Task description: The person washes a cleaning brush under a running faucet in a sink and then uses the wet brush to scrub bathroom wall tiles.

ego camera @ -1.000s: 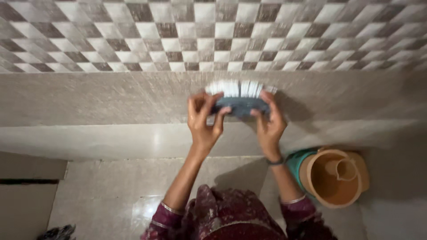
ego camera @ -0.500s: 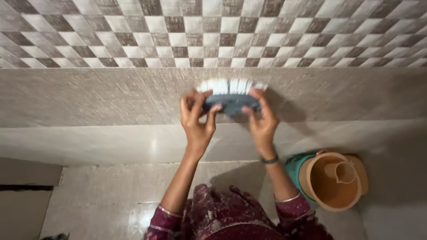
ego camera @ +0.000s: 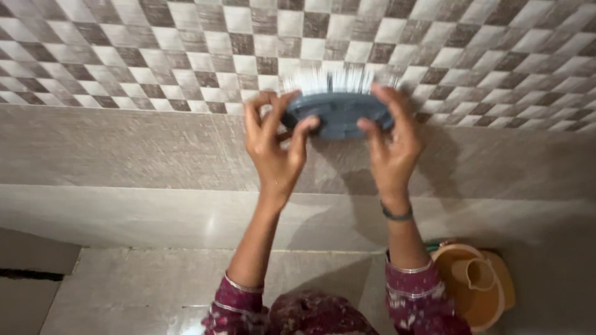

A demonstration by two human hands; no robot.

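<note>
A grey oval scrub brush [ego camera: 338, 113] with white bristles is pressed against the tiled wall [ego camera: 155, 56], its bristles on the checkered brown and white tiles. My left hand [ego camera: 274, 142] grips the brush's left end with thumb and fingers. My right hand [ego camera: 392, 141] grips its right end. Both arms reach up from below, in maroon patterned sleeves with bangles at the wrists.
A tan plastic bucket [ego camera: 490, 298] with a small tan mug [ego camera: 475, 273] inside stands on the floor at the lower right. A plain grey tile band [ego camera: 124, 149] runs below the checkered tiles, and a pale ledge [ego camera: 124, 217] lies beneath it.
Both hands have moved the brush upward and a little right, from the plain grey band onto the checkered tiles. The view has shifted up, so the bucket sits lower in frame.
</note>
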